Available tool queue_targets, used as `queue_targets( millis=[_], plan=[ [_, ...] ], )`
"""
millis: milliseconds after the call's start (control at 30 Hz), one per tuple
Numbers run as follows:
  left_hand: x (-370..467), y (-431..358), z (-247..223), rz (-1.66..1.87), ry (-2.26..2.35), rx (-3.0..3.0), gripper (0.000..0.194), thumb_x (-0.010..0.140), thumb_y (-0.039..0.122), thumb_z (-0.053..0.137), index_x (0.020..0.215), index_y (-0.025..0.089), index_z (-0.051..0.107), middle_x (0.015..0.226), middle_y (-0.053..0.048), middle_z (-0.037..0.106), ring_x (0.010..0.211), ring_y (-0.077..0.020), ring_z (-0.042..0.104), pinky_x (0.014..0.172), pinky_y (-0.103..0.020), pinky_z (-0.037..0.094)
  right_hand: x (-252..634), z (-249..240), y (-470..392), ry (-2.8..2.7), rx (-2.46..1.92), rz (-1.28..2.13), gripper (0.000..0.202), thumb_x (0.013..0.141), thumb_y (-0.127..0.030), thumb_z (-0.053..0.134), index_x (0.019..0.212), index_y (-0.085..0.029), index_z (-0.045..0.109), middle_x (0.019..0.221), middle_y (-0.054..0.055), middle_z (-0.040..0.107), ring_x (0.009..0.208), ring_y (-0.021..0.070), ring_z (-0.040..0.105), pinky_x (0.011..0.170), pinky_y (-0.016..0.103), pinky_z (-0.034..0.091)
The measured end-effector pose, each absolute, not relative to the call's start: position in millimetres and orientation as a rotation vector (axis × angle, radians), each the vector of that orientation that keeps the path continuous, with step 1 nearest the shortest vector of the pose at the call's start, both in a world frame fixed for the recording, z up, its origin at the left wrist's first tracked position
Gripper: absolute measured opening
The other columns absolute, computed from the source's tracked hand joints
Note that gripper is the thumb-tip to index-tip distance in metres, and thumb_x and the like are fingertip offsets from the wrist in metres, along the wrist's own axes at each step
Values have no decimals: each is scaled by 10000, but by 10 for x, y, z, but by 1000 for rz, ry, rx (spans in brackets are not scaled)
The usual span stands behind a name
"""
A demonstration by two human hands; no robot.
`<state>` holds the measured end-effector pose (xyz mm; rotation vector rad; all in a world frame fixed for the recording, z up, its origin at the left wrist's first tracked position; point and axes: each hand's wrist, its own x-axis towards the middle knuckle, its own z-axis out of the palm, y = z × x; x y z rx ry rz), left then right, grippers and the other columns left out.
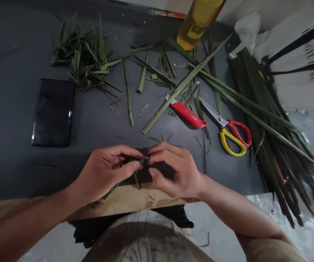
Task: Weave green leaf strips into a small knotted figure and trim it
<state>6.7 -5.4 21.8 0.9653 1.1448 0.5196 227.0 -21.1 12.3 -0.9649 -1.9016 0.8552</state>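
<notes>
Near the table's front edge, my left hand (113,167) pinches a small folded piece of green palm leaf (142,159) between thumb and fingers. Leaf ends (137,180) hang below the fingers; the rest of the piece is hidden by the hand. Facing it, my right hand (175,165) has curled fingers with the thumb held apart from them. Its fingertips are at the tip of the leaf piece, and I cannot tell whether they touch it. Beyond the hands lie a long leaf strip (179,89), a red-handled cutter (189,115) and scissors (222,123) with red and yellow handles.
A black phone (53,112) lies at left, below a heap of folded leaf pieces (88,54). Leaf offcuts litter the grey table (9,109). A yellow bottle (197,23) and paintbrush (170,14) are at the back. Long leaves (266,120) hang over the right edge.
</notes>
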Motion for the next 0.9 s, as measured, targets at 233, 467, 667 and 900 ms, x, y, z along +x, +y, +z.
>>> queue_targets(
  millis=[233, 467, 667, 900],
  plan=[
    [65, -57, 212, 497, 1114, 1007, 165, 798, 307, 854, 933, 212, 854, 858, -40, 829, 777, -161, 766, 679, -198, 592, 2312, 225, -171, -1574, -1194, 1404, 98, 958, -221, 648, 933, -179, 733, 780, 17, 733, 652, 109, 606, 593, 229, 489],
    [62, -59, 234, 461, 1117, 1059, 182, 802, 328, 825, 934, 203, 845, 852, -44, 823, 764, -165, 758, 663, -213, 579, 2338, 220, -152, -1456, -1191, 1655, 98, 919, -275, 739, 920, -177, 743, 780, 2, 685, 654, 98, 545, 582, 224, 448],
    [70, -55, 271, 461, 1104, 1087, 161, 803, 297, 807, 931, 203, 825, 841, -26, 825, 755, -151, 765, 673, -193, 589, 2360, 205, -132, -1492, -1207, 1721, 117, 920, -293, 764, 941, -181, 735, 802, -2, 689, 664, 100, 548, 599, 229, 449],
    [53, -92, 229, 539, 1113, 1362, 129, 861, 248, 771, 984, 233, 810, 916, -11, 837, 845, -153, 789, 753, -192, 598, 2340, 216, -116, -1210, -1246, 1976, 299, 847, -410, 858, 850, -173, 677, 660, -60, 550, 583, 80, 438, 533, 219, 347]
  ],
)
